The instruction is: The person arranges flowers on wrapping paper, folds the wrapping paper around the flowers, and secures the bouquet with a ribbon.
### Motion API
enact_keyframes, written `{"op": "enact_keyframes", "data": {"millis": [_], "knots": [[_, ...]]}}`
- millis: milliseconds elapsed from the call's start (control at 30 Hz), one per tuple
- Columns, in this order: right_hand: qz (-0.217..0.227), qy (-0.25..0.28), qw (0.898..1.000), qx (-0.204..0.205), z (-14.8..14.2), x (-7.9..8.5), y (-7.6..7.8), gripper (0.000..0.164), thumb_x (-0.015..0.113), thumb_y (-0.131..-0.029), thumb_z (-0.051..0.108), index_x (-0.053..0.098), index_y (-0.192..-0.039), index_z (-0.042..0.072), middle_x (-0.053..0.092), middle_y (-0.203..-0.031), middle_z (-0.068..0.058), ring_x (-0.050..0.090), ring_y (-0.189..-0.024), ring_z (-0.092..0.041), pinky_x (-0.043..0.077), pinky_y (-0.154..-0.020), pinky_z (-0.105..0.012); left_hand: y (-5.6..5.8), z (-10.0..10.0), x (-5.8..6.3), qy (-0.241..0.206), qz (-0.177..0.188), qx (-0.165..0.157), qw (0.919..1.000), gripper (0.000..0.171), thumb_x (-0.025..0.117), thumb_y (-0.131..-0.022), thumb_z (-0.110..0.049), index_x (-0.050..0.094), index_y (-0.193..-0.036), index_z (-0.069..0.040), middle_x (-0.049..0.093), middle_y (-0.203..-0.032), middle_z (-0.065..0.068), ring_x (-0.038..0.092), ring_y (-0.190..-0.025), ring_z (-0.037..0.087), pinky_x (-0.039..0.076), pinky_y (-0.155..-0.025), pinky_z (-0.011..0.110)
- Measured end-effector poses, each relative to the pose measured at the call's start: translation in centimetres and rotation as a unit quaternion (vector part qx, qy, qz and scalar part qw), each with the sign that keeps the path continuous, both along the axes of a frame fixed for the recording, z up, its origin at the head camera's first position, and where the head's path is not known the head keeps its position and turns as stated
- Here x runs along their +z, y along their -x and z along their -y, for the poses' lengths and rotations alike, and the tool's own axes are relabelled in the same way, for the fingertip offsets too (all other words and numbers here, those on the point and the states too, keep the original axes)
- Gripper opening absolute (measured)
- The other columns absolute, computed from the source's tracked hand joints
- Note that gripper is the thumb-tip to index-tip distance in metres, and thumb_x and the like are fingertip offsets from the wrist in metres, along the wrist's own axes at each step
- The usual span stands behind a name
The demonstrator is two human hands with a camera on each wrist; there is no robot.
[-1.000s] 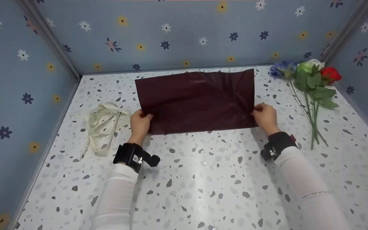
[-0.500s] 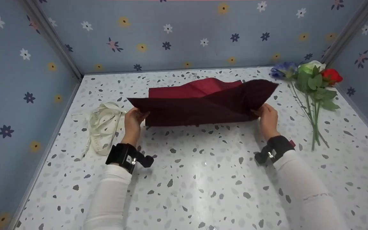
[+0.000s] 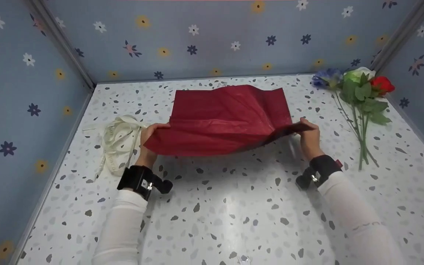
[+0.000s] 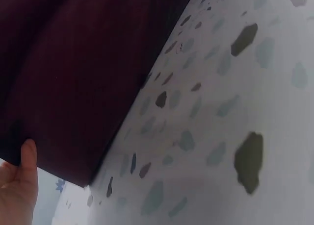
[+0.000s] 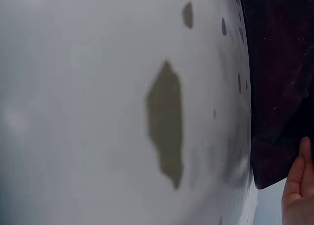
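Note:
A sheet of dark red wrapping paper point(image 3: 226, 106) spans the middle of the table, its brighter red face turned up. A crease crosses it, and the near part bulges toward me with its front edge raised. At the left edge, my left hand point(image 3: 148, 145) pinches the paper; some of its fingers are hidden behind it. My right hand point(image 3: 310, 138) grips the right end, where the edge curls and shows the darker side. From both wrist views the paper's underside point(image 4: 73, 87) looks deep maroon, with the hand's fingers right at its edge.
A loose heap of cream ribbon point(image 3: 118, 173) lies left of my left hand. At the back right are artificial flowers, with a blue bloom point(image 3: 327, 78), a whitish-green one point(image 3: 355, 76) and a red rose point(image 3: 382, 85). Flower-patterned panels point(image 3: 212, 40) enclose the speckled table point(image 3: 215, 221).
The paper's raised dark flap has come down toward me, so its red inner face now shows. Both hands have kept hold of the ends, the left shifting slightly outward.

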State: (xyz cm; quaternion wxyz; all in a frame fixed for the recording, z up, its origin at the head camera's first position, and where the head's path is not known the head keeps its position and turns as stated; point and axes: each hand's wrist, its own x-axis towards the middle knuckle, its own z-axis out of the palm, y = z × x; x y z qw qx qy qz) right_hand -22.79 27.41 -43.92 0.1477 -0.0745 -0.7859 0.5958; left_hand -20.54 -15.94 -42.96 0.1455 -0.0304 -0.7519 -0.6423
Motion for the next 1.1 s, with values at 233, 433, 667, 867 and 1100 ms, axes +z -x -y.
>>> {"op": "enact_keyframes", "data": {"millis": [233,433,667,867,1100], "knots": [[0.071,0.008,0.996,0.050,-0.4,0.4,0.2,0.046,0.042,-0.099,0.019,0.072,-0.067,0.004,0.064,-0.056,0.016,0.063,-0.061,0.002,0.048,-0.071,-0.014,0.3,0.7,-1.1,0.048,0.052,0.042,0.9966,0.031,0.042,-0.094,-0.007,0.067,-0.101,0.010,0.068,-0.104,0.018,0.060,-0.101,0.021,0.040,-0.092,0.022],[0.085,-0.058,0.991,0.080,-0.2,0.2,0.4,0.043,0.043,-0.098,0.018,0.068,-0.089,-0.015,0.062,-0.057,0.020,0.062,-0.064,0.005,0.048,-0.070,-0.013,0.6,0.7,-1.3,-0.020,0.145,0.054,0.9878,0.030,0.048,-0.092,-0.012,0.067,-0.103,0.009,0.065,-0.098,0.004,0.054,-0.083,0.004,0.041,-0.079,0.018],[0.115,-0.140,0.979,0.090,-0.7,-0.2,0.6,0.036,0.045,-0.094,0.016,0.070,-0.087,-0.009,0.063,-0.065,0.015,0.057,-0.067,0.002,0.046,-0.068,-0.015,0.7,1.1,-1.9,0.070,0.156,0.039,0.9845,0.028,0.050,-0.092,-0.014,0.068,-0.102,0.005,0.065,-0.103,0.015,0.053,-0.084,0.009,0.040,-0.074,0.018],[0.131,-0.224,0.956,0.133,-0.9,-0.4,0.4,0.033,0.048,-0.091,0.015,0.068,-0.084,-0.009,0.055,-0.059,0.010,0.049,-0.060,-0.004,0.040,-0.059,-0.017,0.6,1.6,-3.0,0.205,0.177,0.035,0.9621,0.029,0.047,-0.093,-0.017,0.068,-0.102,0.001,0.065,-0.101,0.018,0.057,-0.091,0.026,0.042,-0.079,0.030],[0.142,-0.266,0.942,0.146,-0.8,-0.2,0.3,0.032,0.049,-0.090,0.016,0.069,-0.084,-0.009,0.053,-0.054,0.011,0.046,-0.056,-0.003,0.037,-0.056,-0.017,0.8,2.0,-3.0,0.280,0.145,-0.011,0.9488,0.030,0.043,-0.097,-0.019,0.065,-0.092,0.001,0.062,-0.088,0.016,0.055,-0.084,0.028,0.041,-0.077,0.035]]}}
